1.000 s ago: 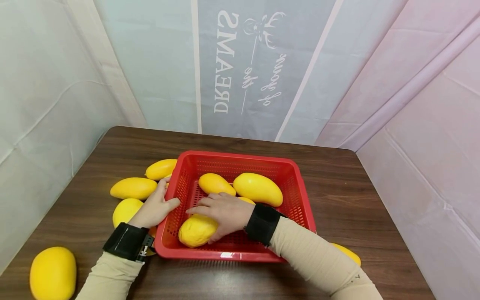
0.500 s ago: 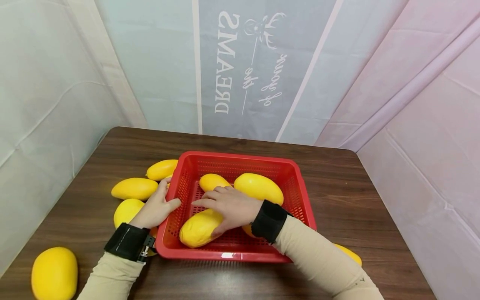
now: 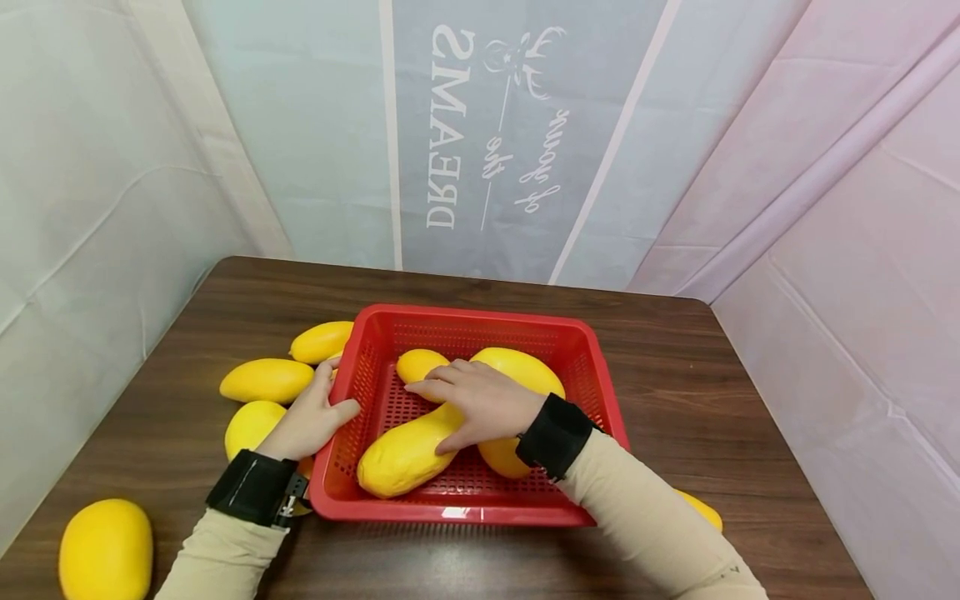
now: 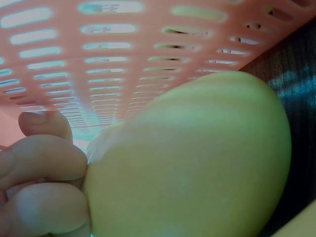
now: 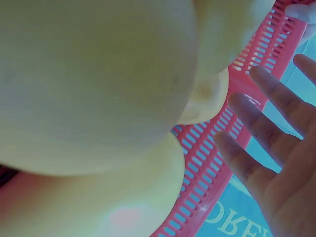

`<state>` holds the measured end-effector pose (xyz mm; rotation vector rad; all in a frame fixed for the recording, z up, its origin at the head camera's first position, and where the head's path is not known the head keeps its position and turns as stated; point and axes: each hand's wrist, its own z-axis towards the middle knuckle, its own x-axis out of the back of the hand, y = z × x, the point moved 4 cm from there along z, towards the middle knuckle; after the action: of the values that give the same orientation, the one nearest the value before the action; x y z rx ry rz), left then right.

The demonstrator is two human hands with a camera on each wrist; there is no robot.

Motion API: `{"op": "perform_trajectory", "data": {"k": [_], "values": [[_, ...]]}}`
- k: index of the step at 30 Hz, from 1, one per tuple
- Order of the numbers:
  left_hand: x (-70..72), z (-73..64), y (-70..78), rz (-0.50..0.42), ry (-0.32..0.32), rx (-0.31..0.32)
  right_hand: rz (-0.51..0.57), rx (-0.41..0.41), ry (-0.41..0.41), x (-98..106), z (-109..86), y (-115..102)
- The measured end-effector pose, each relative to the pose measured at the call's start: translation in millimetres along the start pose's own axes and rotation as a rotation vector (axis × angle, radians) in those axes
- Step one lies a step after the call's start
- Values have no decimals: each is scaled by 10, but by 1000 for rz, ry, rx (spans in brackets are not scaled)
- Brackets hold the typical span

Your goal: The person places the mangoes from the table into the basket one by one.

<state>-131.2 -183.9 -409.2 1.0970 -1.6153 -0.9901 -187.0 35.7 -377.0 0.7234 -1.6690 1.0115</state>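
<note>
Inside a red perforated basket [image 3: 397,510], a long yellow papaya-like fruit [image 3: 405,457] is lying aslant, its bumpy end pointing toward the basket's near left corner. You are holding your right hand [image 3: 483,400] above the basket's middle, over the fruit's other end, with the fingers spreading loosely and grasping nothing; your thumb is overlapping the fruit, though whether it is touching cannot be told. Your left hand [image 3: 309,419] is gripping the basket's left rim, the thumb lying over the inner side and the fingers curling along the outer wall, close against a smooth yellow fruit [image 4: 192,158].

Sharing the basket, a small mango [image 3: 420,367] is resting at the far left, a larger mango [image 3: 521,367] at the far right, and another yellow fruit [image 3: 504,460] is showing below your right hand. Left of the basket, three mangoes [image 3: 266,381] are clustering near your left hand, while a blocky yellow fruit [image 3: 107,550] is sitting well apart. Right of the basket, one more yellow fruit [image 3: 701,511] is peeking out behind your sleeve [image 3: 645,517]. The dark wood-grain table [image 3: 667,375] is supporting the basket.
</note>
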Motion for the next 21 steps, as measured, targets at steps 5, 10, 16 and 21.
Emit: {"op": "perform_trajectory", "data": {"k": [5, 10, 16, 21], "values": [[3, 4, -4, 6, 0, -1, 36, -21, 19, 11, -58, 59], [3, 6, 4, 10, -1, -11, 58, -54, 24, 15, -119, 116], [5, 1, -5, 9, -5, -11, 46, -64, 50, 34, -199, 165], [8, 0, -17, 0, -11, -14, 54, -57, 83, 56, -257, 182]]}}
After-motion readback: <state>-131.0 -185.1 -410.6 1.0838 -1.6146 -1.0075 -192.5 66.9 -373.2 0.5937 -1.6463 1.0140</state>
